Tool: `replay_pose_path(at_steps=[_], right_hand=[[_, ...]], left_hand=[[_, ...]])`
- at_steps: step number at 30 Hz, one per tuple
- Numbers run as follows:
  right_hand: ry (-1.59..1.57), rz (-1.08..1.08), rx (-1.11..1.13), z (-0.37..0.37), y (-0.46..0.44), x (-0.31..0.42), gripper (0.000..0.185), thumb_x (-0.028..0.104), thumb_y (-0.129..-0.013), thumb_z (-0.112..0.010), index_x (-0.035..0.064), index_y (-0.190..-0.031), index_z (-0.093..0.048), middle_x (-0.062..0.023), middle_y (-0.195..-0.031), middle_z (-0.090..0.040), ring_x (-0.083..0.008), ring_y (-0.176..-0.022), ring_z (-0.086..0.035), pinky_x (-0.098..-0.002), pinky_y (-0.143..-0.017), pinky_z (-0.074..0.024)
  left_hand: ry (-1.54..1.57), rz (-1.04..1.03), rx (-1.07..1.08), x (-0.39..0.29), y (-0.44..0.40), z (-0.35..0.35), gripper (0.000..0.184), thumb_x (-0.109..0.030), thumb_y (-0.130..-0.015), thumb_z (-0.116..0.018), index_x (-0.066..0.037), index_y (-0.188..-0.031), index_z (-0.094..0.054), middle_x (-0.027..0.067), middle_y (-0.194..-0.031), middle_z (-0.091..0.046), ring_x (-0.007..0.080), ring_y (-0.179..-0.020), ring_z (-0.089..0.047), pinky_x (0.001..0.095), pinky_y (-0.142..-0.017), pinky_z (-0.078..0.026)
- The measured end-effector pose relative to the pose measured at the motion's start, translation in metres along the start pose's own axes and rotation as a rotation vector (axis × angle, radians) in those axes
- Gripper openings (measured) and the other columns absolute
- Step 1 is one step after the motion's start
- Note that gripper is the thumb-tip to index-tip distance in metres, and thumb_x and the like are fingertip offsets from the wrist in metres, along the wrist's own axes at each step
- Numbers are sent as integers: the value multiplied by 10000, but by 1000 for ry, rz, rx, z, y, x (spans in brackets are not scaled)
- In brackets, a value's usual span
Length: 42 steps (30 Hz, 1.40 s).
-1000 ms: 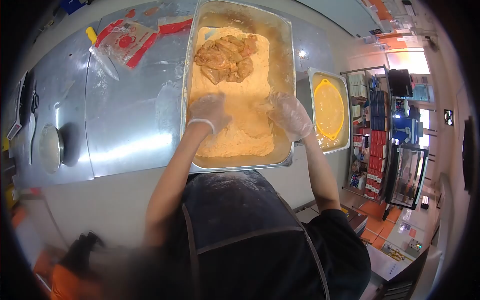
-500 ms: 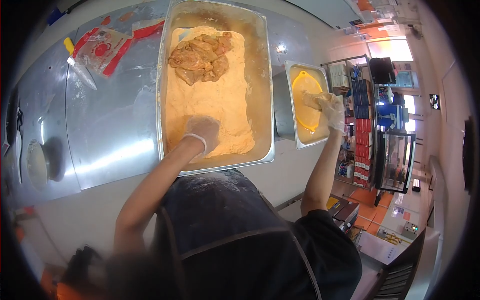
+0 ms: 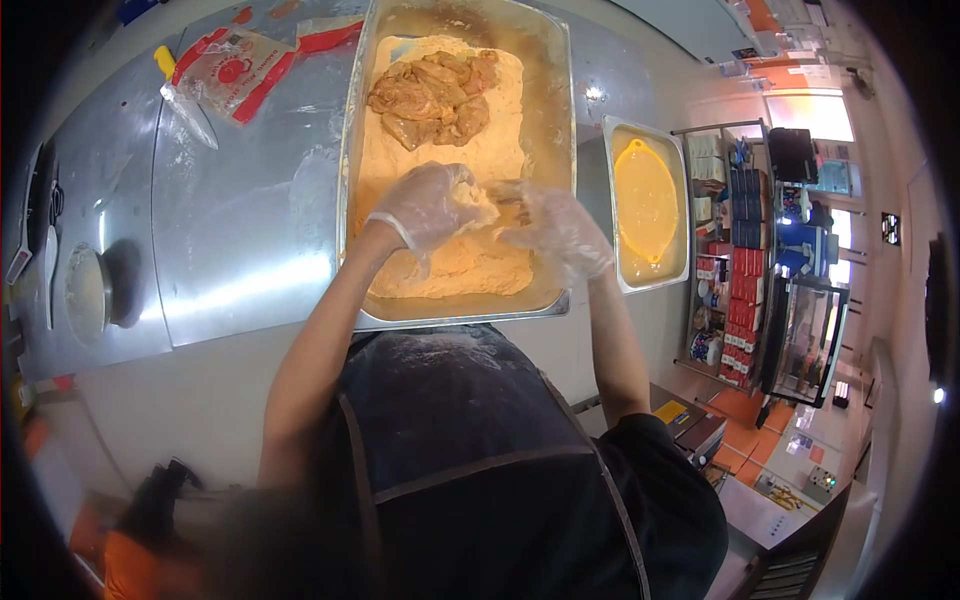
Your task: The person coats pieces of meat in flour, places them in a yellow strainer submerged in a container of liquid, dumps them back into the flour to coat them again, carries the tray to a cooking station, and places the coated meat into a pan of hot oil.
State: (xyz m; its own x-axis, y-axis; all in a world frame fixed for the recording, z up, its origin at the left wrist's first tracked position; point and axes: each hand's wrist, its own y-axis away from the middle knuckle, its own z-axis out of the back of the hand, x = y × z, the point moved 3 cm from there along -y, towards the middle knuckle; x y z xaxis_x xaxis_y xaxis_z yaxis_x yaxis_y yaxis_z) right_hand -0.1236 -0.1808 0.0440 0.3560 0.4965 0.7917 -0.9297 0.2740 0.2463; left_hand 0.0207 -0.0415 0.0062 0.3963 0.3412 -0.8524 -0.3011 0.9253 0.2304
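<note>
Head view: right hand, fingers spread, is back from side pan; left hand pinches a floury lump.

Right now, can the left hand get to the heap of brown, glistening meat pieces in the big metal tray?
Probably yes: the brown meat heap lies just beyond the clear-gloved left hand, with only orange powder visible between them. That hand seems to hold a powdery lump, though.

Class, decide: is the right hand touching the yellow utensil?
Apart: the head view shows a clear gap between the right hand and the yellow utensil.
</note>
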Motion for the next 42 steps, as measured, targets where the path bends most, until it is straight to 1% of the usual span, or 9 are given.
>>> replay_pose_path(at_steps=[5, 12, 19, 24, 32, 35, 38, 41, 42], right_hand=[[294, 389, -104, -13, -6, 7, 522, 219, -731, -782, 50, -1187, -593, -142, -1025, -651, -263, -889, -618, -345, -824, -478], [193, 277, -40, -31, -8, -7, 472, 189, -701, -775, 44, -1115, -599, -174, -949, -642, -336, -901, -625, -394, -810, -482], [314, 158, -384, -16, 19, -16, 353, 135, -733, -748, 30, -1047, -624, -155, -936, -670, -294, -833, -657, -379, -751, -528], [-73, -43, -714, 68, 59, -3, 295, 90, -805, -694, -13, -1073, -630, -57, -914, -684, -118, -820, -628, -278, -750, -510], [302, -190, -797, 176, 71, -116, 193, 82, -787, -741, -8, -933, -652, -19, -766, -669, -48, -675, -552, -220, -608, -459], [273, -221, -723, 195, 62, -168, 209, 129, -804, -733, -20, -932, -663, -70, -776, -689, -109, -670, -617, -262, -621, -484], [1093, -325, -711, 205, 54, -141, 241, 180, -796, -717, -13, -930, -663, -152, -772, -674, -244, -665, -645, -331, -627, -497], [1006, -192, -830, 193, 46, -88, 325, 273, -792, -679, -9, -953, -668, -213, -861, -671, -379, -824, -647, -427, -716, -509], [914, -130, -787, 181, 42, -71, 293, 247, -795, -692, -4, -946, -676, -193, -865, -679, -333, -804, -666, -390, -720, -515]], left_hand=[[-59, -27, -96, -15, 2, 2, 558, -351, -732, -734, 36, -1103, -581, 255, -1051, -625, 371, -1006, -601, 414, -890, -459], [-35, 145, -31, -27, 6, -4, 604, -344, -727, -745, 47, -1141, -543, 268, -1083, -614, 368, -1058, -587, 408, -900, -460], [-220, 223, -189, 6, 13, 0, 680, -474, -742, -722, 11, -1186, -547, 239, -1138, -610, 340, -1093, -589, 405, -924, -463], [-645, 383, 289, 39, 21, -40, 679, -460, -724, -701, -30, -1230, -556, 152, -1253, -585, 272, -1147, -581, 400, -888, -500], [-463, 356, 500, 47, 12, -43, 714, -489, -704, -744, 28, -1165, -575, 228, -1121, -634, 317, -1052, -622, 397, -879, -491], [-410, 324, 485, 51, 11, -48, 682, -450, -687, -768, 40, -1126, -590, 238, -1083, -645, 333, -1016, -634, 400, -865, -495], [-427, 273, 440, 62, 8, -64, 666, -392, -667, -790, 45, -1125, -582, 240, -1087, -641, 340, -1021, -629, 402, -865, -496], [-394, 269, 369, 70, 9, -67, 649, -331, -651, -799, 43, -1132, -574, 242, -1083, -638, 342, -1025, -625, 400, -868, -495], [-359, 284, 352, 66, 10, -61, 641, -313, -649, -799, 40, -1133, -571, 241, -1084, -637, 340, -1029, -624, 396, -869, -494]])
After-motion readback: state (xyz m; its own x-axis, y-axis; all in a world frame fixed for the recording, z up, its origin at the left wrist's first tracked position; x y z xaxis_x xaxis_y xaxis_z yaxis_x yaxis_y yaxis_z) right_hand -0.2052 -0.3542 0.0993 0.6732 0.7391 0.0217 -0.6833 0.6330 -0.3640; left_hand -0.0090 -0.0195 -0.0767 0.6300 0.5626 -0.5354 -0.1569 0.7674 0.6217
